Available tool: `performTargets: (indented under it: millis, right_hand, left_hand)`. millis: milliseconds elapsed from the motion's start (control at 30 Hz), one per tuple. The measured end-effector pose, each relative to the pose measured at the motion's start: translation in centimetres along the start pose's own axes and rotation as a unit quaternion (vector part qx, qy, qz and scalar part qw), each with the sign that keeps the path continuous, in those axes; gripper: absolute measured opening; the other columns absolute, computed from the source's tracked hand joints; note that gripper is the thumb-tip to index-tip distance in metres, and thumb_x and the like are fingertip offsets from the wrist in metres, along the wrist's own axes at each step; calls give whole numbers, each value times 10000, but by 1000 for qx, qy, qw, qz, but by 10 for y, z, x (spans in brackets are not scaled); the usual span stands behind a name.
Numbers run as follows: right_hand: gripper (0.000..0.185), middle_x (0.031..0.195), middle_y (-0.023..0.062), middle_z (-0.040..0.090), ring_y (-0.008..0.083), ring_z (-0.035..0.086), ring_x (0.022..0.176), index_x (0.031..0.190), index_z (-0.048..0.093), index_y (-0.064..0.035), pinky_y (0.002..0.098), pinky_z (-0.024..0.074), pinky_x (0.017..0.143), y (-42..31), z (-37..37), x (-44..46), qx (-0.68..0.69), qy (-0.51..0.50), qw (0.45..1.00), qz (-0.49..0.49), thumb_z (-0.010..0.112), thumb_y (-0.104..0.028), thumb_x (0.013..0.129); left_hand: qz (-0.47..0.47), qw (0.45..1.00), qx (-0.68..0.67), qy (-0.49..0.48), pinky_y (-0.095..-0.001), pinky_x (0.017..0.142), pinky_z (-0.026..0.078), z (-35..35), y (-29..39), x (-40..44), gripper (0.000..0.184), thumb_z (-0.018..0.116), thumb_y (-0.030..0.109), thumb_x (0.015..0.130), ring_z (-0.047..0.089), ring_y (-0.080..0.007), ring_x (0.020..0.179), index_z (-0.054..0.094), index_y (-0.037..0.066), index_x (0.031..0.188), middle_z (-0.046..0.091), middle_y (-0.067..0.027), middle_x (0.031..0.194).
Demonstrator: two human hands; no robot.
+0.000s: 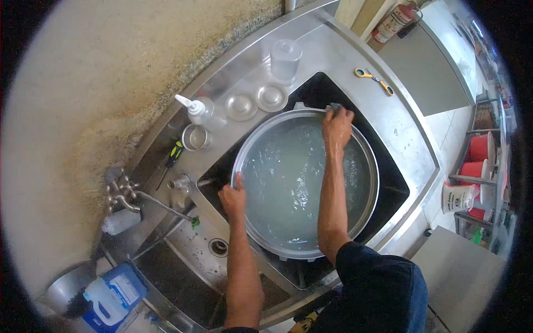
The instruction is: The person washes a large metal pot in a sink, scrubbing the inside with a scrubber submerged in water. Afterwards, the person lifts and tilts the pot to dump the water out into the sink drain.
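A large round grey tub (249,232) full of cloudy water sits in the right-hand sink basin. On its left rim rests my left hand (233,198), thumb up along the edge and fingers closed around it. My right hand (337,129) is at the far right part of the rim, its fingers bent over a small dark grey scrubbing pad (335,106) pressed to the edge. Most of the pad is hidden by the fingers. My right forearm crosses above the water.
Behind the tub stand a pump bottle (204,112), a clear container (286,60), two round metal lids (242,107) and a metal cup (195,137). A screwdriver (170,162) lies near the tap (123,194). Yellow-handled scissors (375,80) lie on the right counter.
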State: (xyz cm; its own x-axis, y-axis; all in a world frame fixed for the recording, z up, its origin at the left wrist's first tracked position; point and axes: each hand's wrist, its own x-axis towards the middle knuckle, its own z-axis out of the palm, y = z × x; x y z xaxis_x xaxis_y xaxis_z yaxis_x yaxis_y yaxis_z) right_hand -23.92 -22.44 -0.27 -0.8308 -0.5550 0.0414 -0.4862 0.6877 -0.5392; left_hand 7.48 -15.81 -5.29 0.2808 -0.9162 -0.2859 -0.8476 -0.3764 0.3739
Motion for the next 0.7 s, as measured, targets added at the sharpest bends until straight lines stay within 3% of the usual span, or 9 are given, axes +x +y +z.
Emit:
performTargets:
  millis: [133,200,267,333,367,433,533,600,700]
  right_hand:
    - [402,1100,239,502,456,568,930,1127,508,-8,500,478,791,-14,67,-14,118,-113,966,-201,584,-277,838]
    - [411,1120,258,464,444,539,975,1145,494,-13,484,462,810,-43,71,-64,178,19,953,-244,598,-260,833]
    - [420,1175,267,425,417,496,1032,1170,482,-9,456,427,866,-35,51,-95,291,-26,934,-207,599,-232,833]
    - [436,1202,241,427,380,475,1053,1208,465,-3,440,391,909,-10,60,-137,339,-98,935,-38,587,-213,846]
    - [436,1202,241,427,380,475,1053,1208,465,-3,440,391,909,7,78,-158,334,-106,936,-35,587,-213,846]
    - [489,1257,233,424,348,451,1143,1264,434,0,423,359,971,38,115,-205,433,-257,863,-34,588,-222,857]
    - [576,1345,229,390,320,376,1259,1348,351,1,389,311,1032,42,120,-261,443,-365,818,-38,567,-262,884]
    - [641,1415,232,322,306,285,1332,1406,254,-5,360,238,1083,48,113,-290,477,-480,725,128,529,-304,909]
    - [595,1347,188,408,266,396,1229,1395,264,-5,350,305,1029,117,117,-325,380,-543,748,42,502,-283,927]
  left_hand:
    - [-7,999,-31,-4,-507,757,470,-3,4,-2,801,446,617,855,590,-483,815,606,-162,758,583,-366,790]
    - [5,1000,-30,-2,-509,756,470,-3,7,-4,803,451,617,853,592,-483,813,604,-164,744,581,-368,780]
    - [13,1000,-23,3,-512,752,470,-6,5,-1,807,460,616,848,595,-481,808,602,-168,716,578,-372,760]
    - [12,1000,-20,5,-510,754,472,-11,10,1,808,463,620,844,594,-481,807,605,-166,722,579,-369,755]
    - [8,1000,-20,-1,-507,756,473,-9,10,-3,808,465,624,841,594,-481,807,607,-164,728,581,-365,750]
    - [10,1000,-7,8,-507,756,474,-1,1,0,806,459,624,843,593,-481,806,609,-162,745,583,-364,765]
    - [16,999,15,29,-509,785,465,-3,5,-4,808,439,629,847,583,-485,835,612,-158,798,583,-366,827]
    - [-8,1000,-2,-14,-508,819,451,-12,13,-5,811,430,630,850,570,-484,879,610,-160,819,578,-371,877]
    - [35,998,10,43,-510,815,447,0,3,-4,801,435,618,854,577,-489,839,613,-158,773,584,-362,811]
